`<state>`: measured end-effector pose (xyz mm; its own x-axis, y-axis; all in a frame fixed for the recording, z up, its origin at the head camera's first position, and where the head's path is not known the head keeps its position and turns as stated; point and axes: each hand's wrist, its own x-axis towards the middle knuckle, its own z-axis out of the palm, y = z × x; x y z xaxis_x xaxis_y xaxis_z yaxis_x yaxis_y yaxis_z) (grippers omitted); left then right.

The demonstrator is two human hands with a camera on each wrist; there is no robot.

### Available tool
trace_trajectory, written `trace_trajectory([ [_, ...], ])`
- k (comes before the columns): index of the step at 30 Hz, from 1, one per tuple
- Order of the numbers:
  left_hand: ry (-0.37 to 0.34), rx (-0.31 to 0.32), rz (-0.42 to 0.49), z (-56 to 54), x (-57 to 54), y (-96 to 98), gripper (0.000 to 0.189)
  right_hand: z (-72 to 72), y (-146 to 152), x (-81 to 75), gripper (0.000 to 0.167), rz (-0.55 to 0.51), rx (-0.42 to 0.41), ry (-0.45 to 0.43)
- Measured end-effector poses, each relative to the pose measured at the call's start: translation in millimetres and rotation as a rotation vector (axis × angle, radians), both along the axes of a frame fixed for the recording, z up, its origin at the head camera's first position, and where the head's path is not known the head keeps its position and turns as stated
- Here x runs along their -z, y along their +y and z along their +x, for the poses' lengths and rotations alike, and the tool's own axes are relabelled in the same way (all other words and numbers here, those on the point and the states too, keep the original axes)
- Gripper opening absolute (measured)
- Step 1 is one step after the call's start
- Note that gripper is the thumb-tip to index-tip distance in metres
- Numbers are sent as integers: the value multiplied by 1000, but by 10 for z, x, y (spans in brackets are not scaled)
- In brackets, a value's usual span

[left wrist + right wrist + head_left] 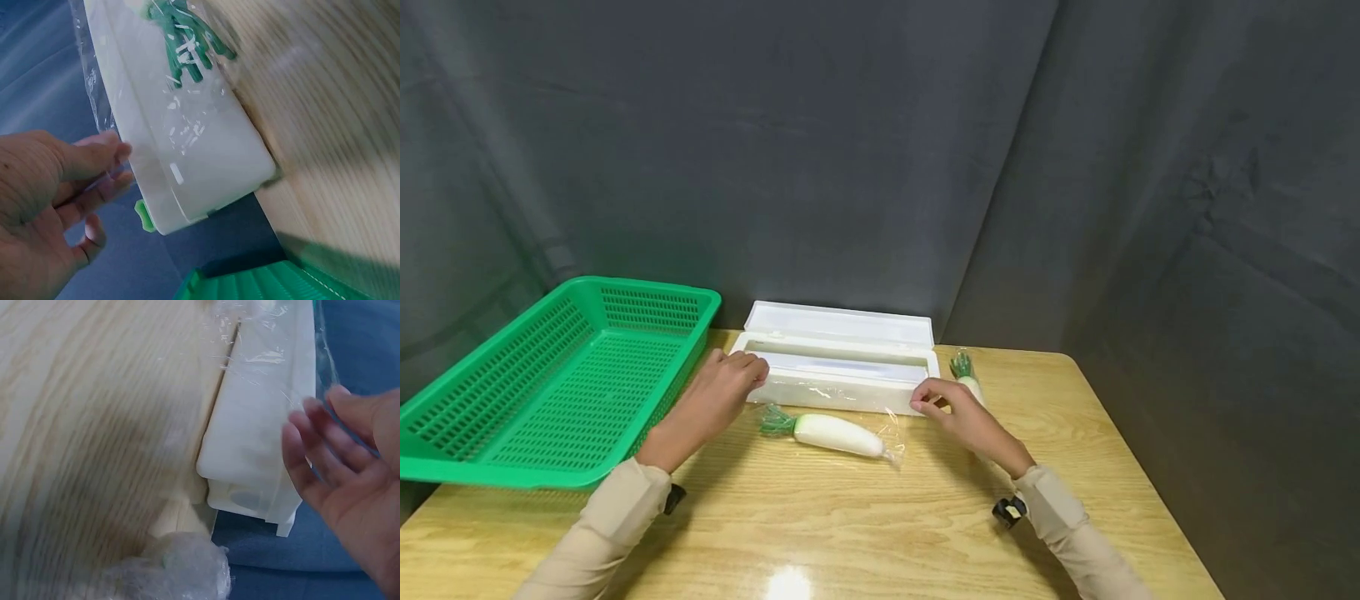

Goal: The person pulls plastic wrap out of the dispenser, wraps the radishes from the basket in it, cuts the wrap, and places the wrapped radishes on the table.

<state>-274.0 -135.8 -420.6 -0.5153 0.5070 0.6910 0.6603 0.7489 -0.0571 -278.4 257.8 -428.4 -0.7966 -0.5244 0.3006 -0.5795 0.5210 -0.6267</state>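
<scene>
Clear plastic wrap (92, 87) stretches between my two hands along the front of a white wrap dispenser (797, 390). My left hand (718, 396) pinches one corner of the film at the dispenser's left end, with the other fingers loosely bent. At the right end my right hand (962, 421) pinches the other corner between thumb and index finger. In front of the dispenser a white daikon radish (838, 435) with cut green stems lies on its side, with film over and around it. The dispenser's lid (838, 323) stands raised behind its roll.
A large green plastic basket (703, 350) stands on the left side of the wooden table (850, 517). Just beyond my right hand lies a second daikon (972, 387), wrapped in film. Dark curtains (850, 167) hang behind the table.
</scene>
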Motion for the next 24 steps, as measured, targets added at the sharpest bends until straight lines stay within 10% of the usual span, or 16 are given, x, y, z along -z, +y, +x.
trace_trajectory([
  [12,-94,40,-34,134,25,-130,30,74,54,-67,9,117,-270,-224],
  [24,-140,-4,-210,250,194,-57,42,178,-87,31,3,208,-343,-267],
])
